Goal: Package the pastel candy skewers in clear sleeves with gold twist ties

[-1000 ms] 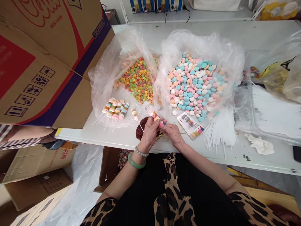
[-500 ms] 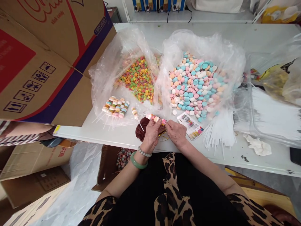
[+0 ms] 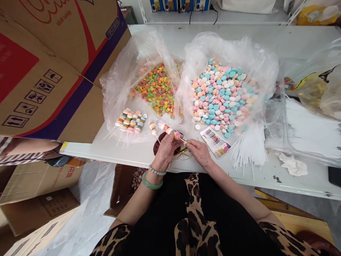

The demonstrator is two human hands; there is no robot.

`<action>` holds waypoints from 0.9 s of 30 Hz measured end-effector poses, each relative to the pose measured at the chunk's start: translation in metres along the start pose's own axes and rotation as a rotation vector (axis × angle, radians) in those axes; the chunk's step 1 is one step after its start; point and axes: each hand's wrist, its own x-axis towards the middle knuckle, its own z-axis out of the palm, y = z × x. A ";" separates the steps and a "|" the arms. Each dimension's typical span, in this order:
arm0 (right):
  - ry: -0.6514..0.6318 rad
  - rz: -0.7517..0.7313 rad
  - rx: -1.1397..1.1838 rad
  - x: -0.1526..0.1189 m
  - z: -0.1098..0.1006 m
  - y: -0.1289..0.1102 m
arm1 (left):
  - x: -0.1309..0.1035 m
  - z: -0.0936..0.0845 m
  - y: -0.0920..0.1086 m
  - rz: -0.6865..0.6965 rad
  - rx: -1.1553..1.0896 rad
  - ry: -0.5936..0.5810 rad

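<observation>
My left hand (image 3: pixel 167 147) is closed around a candy skewer (image 3: pixel 164 127) in a clear printed wrapper, its pink and white candies showing above the fingers. Pinched at the skewer's lower end, my right hand (image 3: pixel 198 152) has thumb and forefinger on the white stick; whether a tie is also between them I cannot tell. Gold twist ties (image 3: pixel 182 153) lie just below, by a dark brown bundle (image 3: pixel 157 146) partly hidden by my left hand. An unwrapped candy skewer (image 3: pixel 152 128) lies left of that hand. Printed wrappers (image 3: pixel 215 142) lie beside my right hand.
Several candy skewers (image 3: pixel 130 121) lie grouped at left. Behind are plastic bags of ring candies (image 3: pixel 160 89) and pastel candy discs (image 3: pixel 218 96). White sticks (image 3: pixel 247 153) and a clear tray (image 3: pixel 282 117) are at right; a large carton (image 3: pixel 80 89) stands left.
My left hand has shifted slightly left with the wrapped skewer, and more of the white stick shows between my hands. My right hand still pinches near its lower end.
</observation>
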 end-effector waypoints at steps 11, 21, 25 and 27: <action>0.117 -0.010 0.231 0.007 0.019 -0.014 | -0.003 0.007 0.001 0.048 0.010 -0.010; -0.088 -0.051 0.155 -0.001 0.013 0.001 | 0.004 -0.006 -0.012 -0.058 -0.020 0.058; 0.084 -0.155 -0.034 0.002 0.017 0.004 | -0.002 -0.002 -0.022 -0.024 0.124 0.031; 0.189 -0.288 -0.219 0.005 0.019 0.005 | -0.006 0.001 -0.025 -0.027 0.182 0.048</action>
